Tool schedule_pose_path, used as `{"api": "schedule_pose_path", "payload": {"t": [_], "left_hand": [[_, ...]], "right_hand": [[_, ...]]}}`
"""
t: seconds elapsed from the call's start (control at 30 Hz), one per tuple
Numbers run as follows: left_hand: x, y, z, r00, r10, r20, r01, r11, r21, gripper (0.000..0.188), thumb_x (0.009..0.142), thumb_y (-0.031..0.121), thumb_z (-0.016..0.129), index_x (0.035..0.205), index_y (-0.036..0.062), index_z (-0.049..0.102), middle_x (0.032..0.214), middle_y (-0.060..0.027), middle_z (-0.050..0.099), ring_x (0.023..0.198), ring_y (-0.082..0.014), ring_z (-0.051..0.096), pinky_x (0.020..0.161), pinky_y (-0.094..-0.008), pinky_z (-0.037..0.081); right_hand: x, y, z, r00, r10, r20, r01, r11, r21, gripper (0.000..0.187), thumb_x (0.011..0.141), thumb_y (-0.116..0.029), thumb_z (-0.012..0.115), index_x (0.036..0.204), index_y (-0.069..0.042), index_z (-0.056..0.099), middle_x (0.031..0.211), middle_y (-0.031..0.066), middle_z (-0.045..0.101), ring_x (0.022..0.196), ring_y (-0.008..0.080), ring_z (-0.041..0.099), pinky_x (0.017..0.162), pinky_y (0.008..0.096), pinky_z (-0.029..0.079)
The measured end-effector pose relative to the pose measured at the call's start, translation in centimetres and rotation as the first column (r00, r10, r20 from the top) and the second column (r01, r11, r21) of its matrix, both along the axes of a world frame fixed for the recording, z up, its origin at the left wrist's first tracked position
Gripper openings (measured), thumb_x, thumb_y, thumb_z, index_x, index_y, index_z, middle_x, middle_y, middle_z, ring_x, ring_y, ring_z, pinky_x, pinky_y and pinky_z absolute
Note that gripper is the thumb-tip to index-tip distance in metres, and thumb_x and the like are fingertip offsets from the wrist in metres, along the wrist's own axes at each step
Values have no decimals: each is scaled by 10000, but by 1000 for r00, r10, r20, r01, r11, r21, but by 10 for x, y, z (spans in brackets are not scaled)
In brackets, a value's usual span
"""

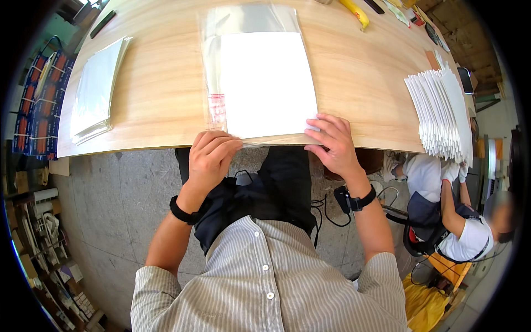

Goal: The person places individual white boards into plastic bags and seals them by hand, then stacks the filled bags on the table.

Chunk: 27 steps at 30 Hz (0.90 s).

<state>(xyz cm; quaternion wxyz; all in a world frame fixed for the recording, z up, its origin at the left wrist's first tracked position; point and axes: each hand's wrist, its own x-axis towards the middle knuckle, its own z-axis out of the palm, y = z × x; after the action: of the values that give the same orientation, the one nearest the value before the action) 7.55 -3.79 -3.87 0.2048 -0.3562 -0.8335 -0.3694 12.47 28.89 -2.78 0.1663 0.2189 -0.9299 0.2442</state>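
Striped shirt (238,276) faced the near edge of the surface (365,94), where the left hand (207,157) pinched a clear bag (213,72) and the right hand (338,148), fingers spread, touched the white sheet (268,83) on or inside it, so an uneven pull could have creased the sheet's near-right corner.

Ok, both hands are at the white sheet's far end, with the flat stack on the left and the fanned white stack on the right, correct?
Not the far end: the head view shows the left hand and right hand at the near end of the white sheet. The flat stack is left, the fanned white stack right.
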Motion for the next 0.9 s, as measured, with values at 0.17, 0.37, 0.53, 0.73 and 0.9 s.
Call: {"api": "schedule_pose_path", "payload": {"t": [0.17, 0.37, 0.53, 0.73, 0.9], "left_hand": [[1, -3, 4, 996, 45, 78, -47, 999, 28, 137, 775, -5, 794, 899, 40, 758, 887, -68, 739, 882, -247, 686, 809, -354, 534], [5, -4, 11, 972, 106, 208, -116, 992, 38, 89, 827, 14, 797, 908, 36, 766, 857, -79, 725, 845, -243, 673, 764, -337, 532], [2, -3, 16, 911, 172, 376, -184, 983, -6, 69, 864, 31, 789, 928, 26, 765, 858, -97, 729, 803, -235, 681, 726, -325, 542], [-5, -2, 22, 886, 188, 424, -188, 981, -42, 55, 891, 51, 774, 926, 13, 756, 839, -105, 732, 712, -220, 691, 679, -307, 551], [-8, -1, 23, 858, 238, 455, -212, 971, -107, 77, 895, 70, 770, 920, 0, 749, 791, -131, 717, 685, -214, 696, 647, -309, 542]], "right_hand": [[-4, -3, -5, 999, -46, 22, 48, 987, -152, 204, 770, -111, 856, 953, -81, 773, 1125, 7, 755, 1148, 250, 616, 997, 391, 434], [-5, -6, -3, 984, -138, 116, 167, 938, -303, 91, 825, -88, 829, 881, -69, 760, 974, 3, 754, 965, 235, 595, 928, 360, 447], [-8, -11, -2, 969, -197, 150, 239, 902, -359, 91, 831, -87, 828, 855, -58, 746, 899, 19, 734, 880, 240, 586, 837, 350, 473], [-8, -14, -3, 938, -249, 243, 328, 865, -379, 106, 835, -86, 825, 866, -33, 739, 835, 60, 709, 809, 240, 585, 739, 358, 491], [-12, -18, 2, 877, -307, 370, 436, 831, -344, 125, 851, -102, 812, 868, -12, 727, 775, 80, 667, 796, 244, 601, 728, 370, 503]]}}
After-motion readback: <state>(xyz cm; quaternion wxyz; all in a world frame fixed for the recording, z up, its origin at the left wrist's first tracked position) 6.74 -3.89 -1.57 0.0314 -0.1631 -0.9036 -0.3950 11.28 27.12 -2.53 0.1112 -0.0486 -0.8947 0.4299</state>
